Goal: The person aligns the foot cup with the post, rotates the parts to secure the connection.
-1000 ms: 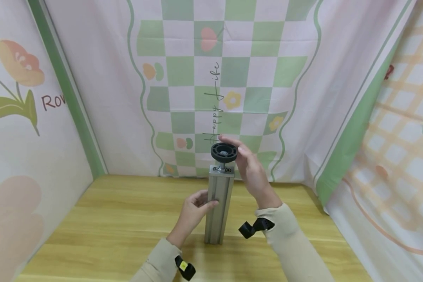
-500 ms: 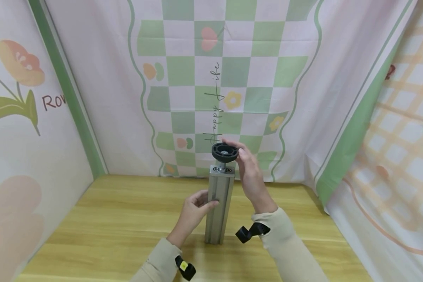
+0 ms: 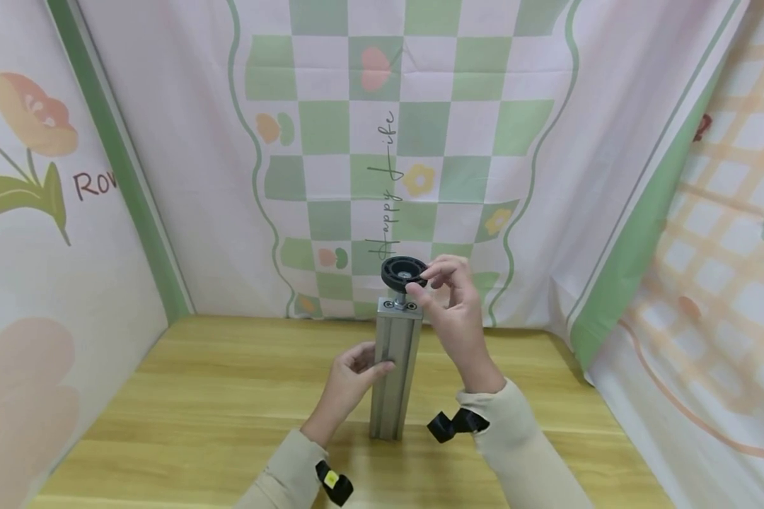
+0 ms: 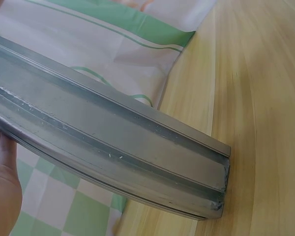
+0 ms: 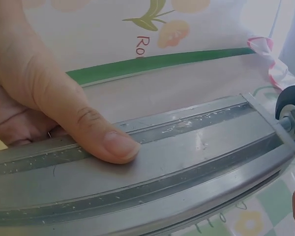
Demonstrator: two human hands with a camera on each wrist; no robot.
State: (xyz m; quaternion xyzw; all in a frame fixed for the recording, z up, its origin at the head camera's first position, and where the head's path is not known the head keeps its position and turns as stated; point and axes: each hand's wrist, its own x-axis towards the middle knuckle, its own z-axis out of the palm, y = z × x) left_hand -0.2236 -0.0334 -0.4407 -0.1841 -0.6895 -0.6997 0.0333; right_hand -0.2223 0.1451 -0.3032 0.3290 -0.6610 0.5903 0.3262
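Note:
An upright grey aluminium profile (image 3: pixel 395 382) stands on the wooden table in the head view. On its top end plate sits a black round levelling foot (image 3: pixel 391 281) on a threaded stem, disc upward. My left hand (image 3: pixel 349 382) grips the profile around mid-height, thumb across the near face; that thumb (image 5: pixel 120 146) also shows in the right wrist view. At the disc's right side, my right hand (image 3: pixel 461 325) pinches the rim between thumb and curled forefinger. The profile's lower end (image 4: pixel 214 187) meets the tabletop in the left wrist view.
The wooden table (image 3: pixel 197 396) reaches back to a green-and-white checked curtain (image 3: pixel 331 127). Printed cloth panels (image 3: pixel 25 283) enclose both sides. Each sleeve cuff carries a black wrist camera mount (image 3: pixel 455 424).
My right hand has gone from straighter fingers beside the rim to curled ones, its thumb now at the front of the disc. Left hand and profile stay put.

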